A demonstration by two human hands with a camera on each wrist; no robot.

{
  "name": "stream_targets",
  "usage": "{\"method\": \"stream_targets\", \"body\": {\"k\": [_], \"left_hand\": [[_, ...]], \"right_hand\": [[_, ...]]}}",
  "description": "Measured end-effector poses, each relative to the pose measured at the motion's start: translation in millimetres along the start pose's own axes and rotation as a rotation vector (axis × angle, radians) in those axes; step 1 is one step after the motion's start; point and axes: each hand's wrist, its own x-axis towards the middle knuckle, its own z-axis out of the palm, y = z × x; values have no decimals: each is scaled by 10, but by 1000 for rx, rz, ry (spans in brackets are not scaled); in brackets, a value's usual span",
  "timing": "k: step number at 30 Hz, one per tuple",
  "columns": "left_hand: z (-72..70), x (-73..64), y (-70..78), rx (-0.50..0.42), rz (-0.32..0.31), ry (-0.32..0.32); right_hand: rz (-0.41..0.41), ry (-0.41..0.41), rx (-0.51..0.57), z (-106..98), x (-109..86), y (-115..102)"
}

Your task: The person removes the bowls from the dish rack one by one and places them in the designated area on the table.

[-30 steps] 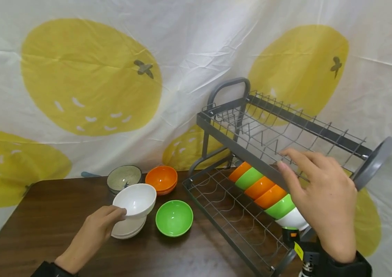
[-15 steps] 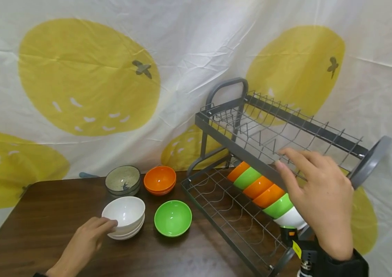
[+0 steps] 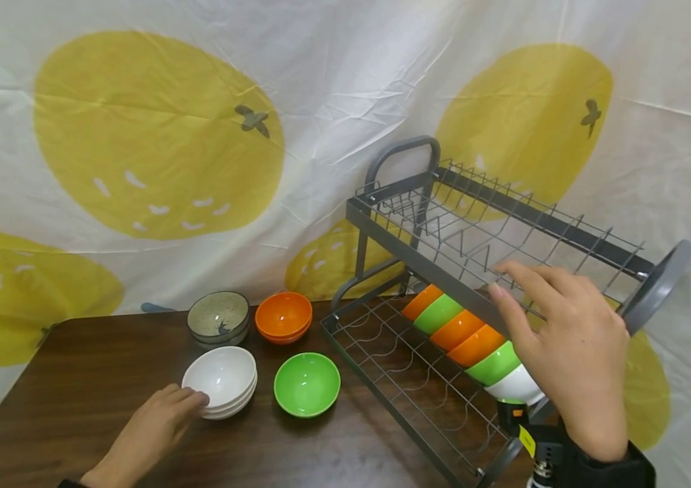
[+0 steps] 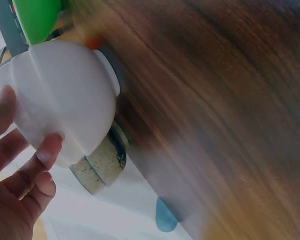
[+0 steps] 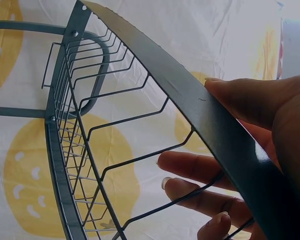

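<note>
My left hand (image 3: 152, 425) pinches the near-left rim of the top white bowl (image 3: 223, 375), which sits nested on a short stack of white bowls. In the left wrist view, the thumb lies at the stack's rim and other fingertips (image 4: 51, 145) touch its outer side. My right hand (image 3: 574, 356) holds the front rail of the grey two-tier dish rack (image 3: 425, 268). The right wrist view shows that rail (image 5: 190, 110) passing between thumb and fingers. Several orange, green and white bowls (image 3: 484, 346) lean in a row on the lower tier, partly hidden by the upper tier and hand.
Right of the white stack is a green bowl (image 3: 307, 385). Behind stand stacked orange bowls (image 3: 283, 317) and speckled grey-green bowls (image 3: 218, 317). All are on a dark wooden table (image 3: 77, 379). A lemon-print cloth (image 3: 333, 102) hangs at the back.
My left hand has lowered the white bowl leftward onto the stack, and it has settled flush there. The right hand stays on the rack.
</note>
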Motion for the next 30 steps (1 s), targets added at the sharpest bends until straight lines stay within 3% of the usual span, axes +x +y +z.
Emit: {"method": "stream_targets", "body": {"k": [3, 7, 12, 17, 25, 30], "left_hand": [[-4, 59, 46, -28, -60, 14], [18, 257, 152, -26, -103, 48], [117, 560, 330, -31, -66, 72], [233, 805, 497, -94, -40, 45], [401, 1147, 671, -131, -21, 36], [509, 1311, 760, -206, -26, 26]], "right_hand": [[-1, 0, -1, -7, 0, 4], [-4, 9, -10, -24, -2, 15], [10, 0, -1, -25, -9, 8], [15, -12, 15, 1, -10, -14], [2, 3, 3, 0, -13, 5], [10, -2, 19, -3, -13, 7]]}}
